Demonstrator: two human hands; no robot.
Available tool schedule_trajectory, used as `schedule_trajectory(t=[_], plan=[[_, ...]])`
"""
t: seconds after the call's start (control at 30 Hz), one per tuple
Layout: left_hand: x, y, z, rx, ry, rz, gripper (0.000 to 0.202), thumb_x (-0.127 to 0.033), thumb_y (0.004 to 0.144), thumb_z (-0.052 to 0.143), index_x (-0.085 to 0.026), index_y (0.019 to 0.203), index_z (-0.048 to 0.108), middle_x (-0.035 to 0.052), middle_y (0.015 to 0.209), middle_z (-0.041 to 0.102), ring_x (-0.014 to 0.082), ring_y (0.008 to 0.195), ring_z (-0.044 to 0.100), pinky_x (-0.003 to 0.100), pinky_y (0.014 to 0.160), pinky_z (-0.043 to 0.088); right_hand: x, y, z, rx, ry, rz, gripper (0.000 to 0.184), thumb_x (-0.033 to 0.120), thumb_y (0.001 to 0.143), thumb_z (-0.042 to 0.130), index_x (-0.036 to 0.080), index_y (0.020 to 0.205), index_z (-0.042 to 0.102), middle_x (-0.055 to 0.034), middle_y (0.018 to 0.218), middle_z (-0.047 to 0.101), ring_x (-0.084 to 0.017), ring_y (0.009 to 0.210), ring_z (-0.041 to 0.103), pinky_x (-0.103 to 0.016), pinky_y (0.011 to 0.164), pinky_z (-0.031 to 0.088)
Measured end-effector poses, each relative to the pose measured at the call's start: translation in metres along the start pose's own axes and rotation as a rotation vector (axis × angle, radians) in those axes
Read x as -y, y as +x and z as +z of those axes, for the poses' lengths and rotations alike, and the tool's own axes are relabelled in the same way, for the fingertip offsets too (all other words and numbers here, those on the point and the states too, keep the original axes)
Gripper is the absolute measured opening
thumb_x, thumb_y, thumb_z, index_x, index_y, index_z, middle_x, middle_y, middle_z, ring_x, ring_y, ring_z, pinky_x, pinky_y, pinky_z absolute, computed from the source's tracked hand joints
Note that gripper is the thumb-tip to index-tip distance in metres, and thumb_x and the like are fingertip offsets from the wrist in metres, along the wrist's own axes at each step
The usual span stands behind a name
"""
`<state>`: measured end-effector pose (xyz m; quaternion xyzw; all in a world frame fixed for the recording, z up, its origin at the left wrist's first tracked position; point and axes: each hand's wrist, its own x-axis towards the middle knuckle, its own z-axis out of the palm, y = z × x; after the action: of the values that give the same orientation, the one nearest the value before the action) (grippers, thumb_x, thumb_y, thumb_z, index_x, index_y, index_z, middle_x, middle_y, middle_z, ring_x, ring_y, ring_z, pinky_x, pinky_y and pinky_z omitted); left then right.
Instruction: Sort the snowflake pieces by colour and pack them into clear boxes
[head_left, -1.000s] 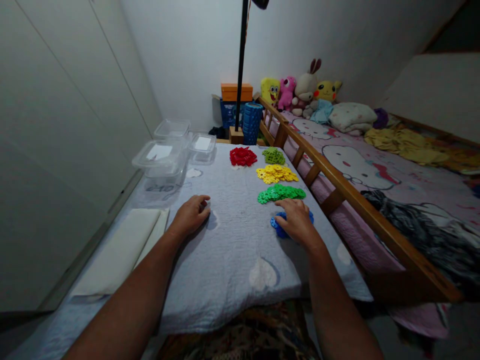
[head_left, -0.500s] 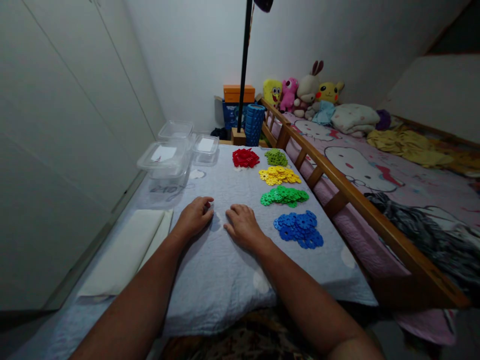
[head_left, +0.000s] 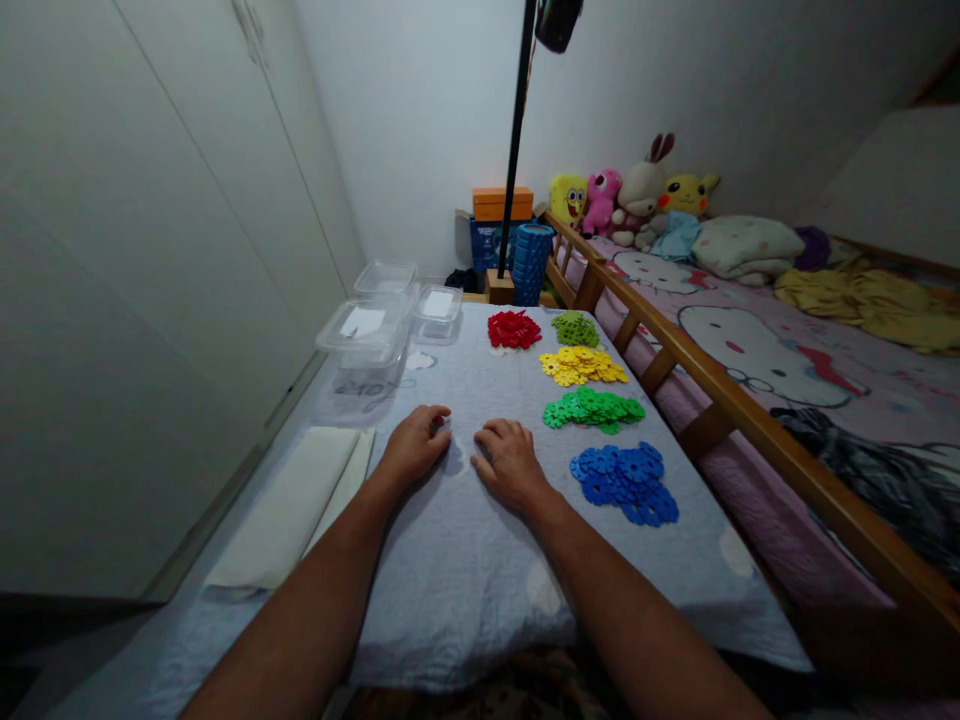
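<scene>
My left hand (head_left: 415, 443) and my right hand (head_left: 510, 460) rest side by side, palms down, on a light grey quilted cloth (head_left: 465, 560); the fingers are loosely curled and hold nothing. To the right of my right hand lie sorted piles of flat plastic discs: blue (head_left: 626, 483) nearest, then green (head_left: 592, 410), yellow (head_left: 581, 366), olive green (head_left: 574, 328) and red (head_left: 514, 329) farther back.
Clear plastic lidded boxes (head_left: 367, 335) stand at the back left. A folded white cloth (head_left: 292, 505) lies left of my left arm. A wooden bed rail (head_left: 720, 405) runs along the right, with a bed and plush toys (head_left: 637, 195) beyond. A black pole (head_left: 516, 150) rises behind.
My right hand left the blue pile and moved left to rest beside my left hand. The view shifted slightly, so everything sits a little farther right.
</scene>
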<state>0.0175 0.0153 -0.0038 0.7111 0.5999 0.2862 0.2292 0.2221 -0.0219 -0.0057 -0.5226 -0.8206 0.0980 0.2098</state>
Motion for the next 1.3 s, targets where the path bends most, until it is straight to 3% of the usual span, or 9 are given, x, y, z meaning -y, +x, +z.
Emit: schedule_trajectory(t=[0.13,0.33,0.53,0.7,1.0,1.3], plan=[[-0.009,0.003,-0.009,-0.041,-0.058,-0.066,0.037,-0.028,0.083,0.060,-0.016,0.118,0.068,0.0097,0.112,0.070,0.0181,0.084,0.068,0.034,0.086,0.056,-0.001,0.000,-0.001,-0.007,0.039,0.010,0.022,0.030,0.091,0.067,0.023,0.112,0.069,-0.0081,0.124,0.063,-0.026,0.118,0.050,-0.042,0.103,0.037],[-0.025,0.018,-0.051,-0.240,0.119,-0.039,0.037,-0.031,0.084,0.062,-0.016,0.117,0.068,0.0104,0.121,0.063,0.0174,0.081,0.067,0.036,0.090,0.056,-0.003,0.000,0.000,-0.018,0.071,0.018,0.022,0.028,0.090,0.067,0.023,0.112,0.068,-0.0082,0.124,0.063,-0.026,0.118,0.050,-0.042,0.102,0.036],[-0.018,0.046,-0.085,-0.434,0.495,-0.081,0.044,-0.025,0.084,0.062,-0.017,0.127,0.064,0.0147,0.134,0.054,0.0300,0.115,0.063,0.040,0.098,0.053,-0.002,0.000,-0.002,0.003,0.098,0.033,0.023,0.026,0.090,0.068,0.022,0.112,0.069,-0.0080,0.125,0.064,-0.026,0.118,0.051,-0.041,0.102,0.036],[-0.006,0.060,-0.094,-0.378,0.664,-0.096,0.041,-0.025,0.087,0.057,-0.020,0.127,0.062,0.0145,0.129,0.057,0.0306,0.107,0.064,0.040,0.086,0.054,-0.003,0.000,-0.001,0.009,0.090,0.036,0.024,0.026,0.089,0.069,0.022,0.113,0.068,-0.0077,0.125,0.064,-0.025,0.119,0.051,-0.041,0.102,0.036],[0.006,0.068,-0.103,-0.344,0.747,-0.105,0.035,-0.028,0.093,0.049,-0.020,0.123,0.064,0.0149,0.125,0.062,0.0296,0.102,0.066,0.038,0.078,0.051,-0.003,0.000,-0.002,0.007,0.096,0.033,0.022,0.026,0.089,0.068,0.023,0.111,0.069,-0.0077,0.126,0.064,-0.025,0.119,0.051,-0.041,0.102,0.037],[0.011,0.070,-0.111,-0.310,0.829,0.024,0.033,-0.023,0.091,0.046,-0.016,0.113,0.070,0.0167,0.113,0.068,0.0301,0.099,0.067,0.040,0.078,0.050,-0.004,0.000,-0.002,0.008,0.099,0.036,0.023,0.026,0.089,0.068,0.023,0.112,0.069,-0.0076,0.125,0.064,-0.025,0.119,0.051,-0.041,0.102,0.036]])
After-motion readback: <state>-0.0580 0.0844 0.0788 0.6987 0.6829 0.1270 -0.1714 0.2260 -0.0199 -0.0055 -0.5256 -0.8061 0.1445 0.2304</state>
